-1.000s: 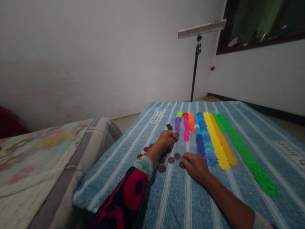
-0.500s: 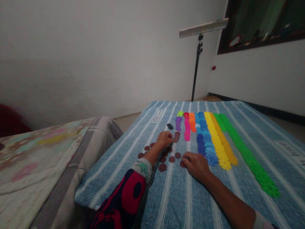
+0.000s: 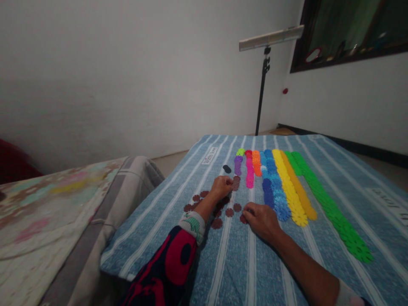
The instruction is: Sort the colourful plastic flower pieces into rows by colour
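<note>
My left hand (image 3: 221, 187) is closed in a pinch at the short row of overlapping brown notched discs (image 3: 236, 183), its fingertips at the row's left edge. Whatever sits inside that pinch is too small to make out. Lower and to the right, my right hand (image 3: 262, 220) has thumb and fingers closed on a brown notched disc (image 3: 243, 219), partly covered by the fingers. Loose brown discs (image 3: 229, 212) lie between the hands, and others are half hidden under my left forearm. Two black discs (image 3: 226, 168) overlap just beyond my left hand.
Rows of overlapping discs run along the striped blue cloth (image 3: 236, 263): purple (image 3: 238, 165), pink (image 3: 250, 174), orange (image 3: 256, 163), blue (image 3: 280, 204), yellow (image 3: 291, 195) and green (image 3: 338, 216). A cloth-covered surface (image 3: 57, 221) stands at left. Behind the table rises a lamp stand (image 3: 262, 93).
My left hand has shifted very slightly right along the brown row. My right hand stays nearly where it was, at the brown disc.
</note>
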`<state>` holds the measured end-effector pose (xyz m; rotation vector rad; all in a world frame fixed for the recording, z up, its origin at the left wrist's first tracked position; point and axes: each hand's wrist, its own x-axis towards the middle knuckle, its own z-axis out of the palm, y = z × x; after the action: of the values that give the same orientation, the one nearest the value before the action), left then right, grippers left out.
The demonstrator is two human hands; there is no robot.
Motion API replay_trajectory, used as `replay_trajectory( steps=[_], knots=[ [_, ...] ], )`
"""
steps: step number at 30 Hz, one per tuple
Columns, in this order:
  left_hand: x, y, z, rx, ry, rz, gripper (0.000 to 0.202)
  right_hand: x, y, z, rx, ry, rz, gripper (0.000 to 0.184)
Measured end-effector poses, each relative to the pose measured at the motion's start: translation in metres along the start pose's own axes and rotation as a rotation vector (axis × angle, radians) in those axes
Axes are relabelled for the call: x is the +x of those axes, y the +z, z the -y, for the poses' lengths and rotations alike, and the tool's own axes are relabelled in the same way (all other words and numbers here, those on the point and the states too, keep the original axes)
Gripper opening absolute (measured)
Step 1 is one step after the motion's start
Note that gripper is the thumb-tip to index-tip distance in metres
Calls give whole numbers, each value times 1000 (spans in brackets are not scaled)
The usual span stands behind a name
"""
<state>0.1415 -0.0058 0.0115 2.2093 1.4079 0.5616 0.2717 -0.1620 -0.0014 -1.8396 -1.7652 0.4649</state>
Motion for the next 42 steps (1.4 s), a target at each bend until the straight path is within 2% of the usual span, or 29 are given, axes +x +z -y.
replay_trajectory(
  steps=[4, 7, 11, 16, 20, 25, 35, 39, 42],
  knots=[
    [-1, -2, 3, -9, 0, -6, 19, 0, 0, 0, -8, 3, 11, 24],
    [-4, -11, 9, -29, -1, -29, 22, 0, -1, 1, -20, 19, 14, 23],
    [-17, -37, 28, -80, -4, -57, 21, 0, -1, 0, -35, 13, 22, 23],
    [-46, -75, 62, -98, -110, -42, 15, 1, 2, -3, -44, 8, 11, 22],
    [-64, -91, 84, -86, -166, -40, 12, 0, 4, -5, -56, 0, -3, 22],
    [-70, -91, 91, -51, -179, -18, 13, 0, 4, -6, -30, -10, 0, 23],
    [-71, -90, 74, 210, -210, 15, 7, 0, 5, -10, -21, -17, -2, 23],
    [-68, -88, 79, 120, -254, 19, 1, 0, 4, -8, -13, -10, -2, 23],
    [-63, -87, 85, -53, -271, 6, 7, 0, 5, -8, -17, -2, -2, 23]
  ],
)
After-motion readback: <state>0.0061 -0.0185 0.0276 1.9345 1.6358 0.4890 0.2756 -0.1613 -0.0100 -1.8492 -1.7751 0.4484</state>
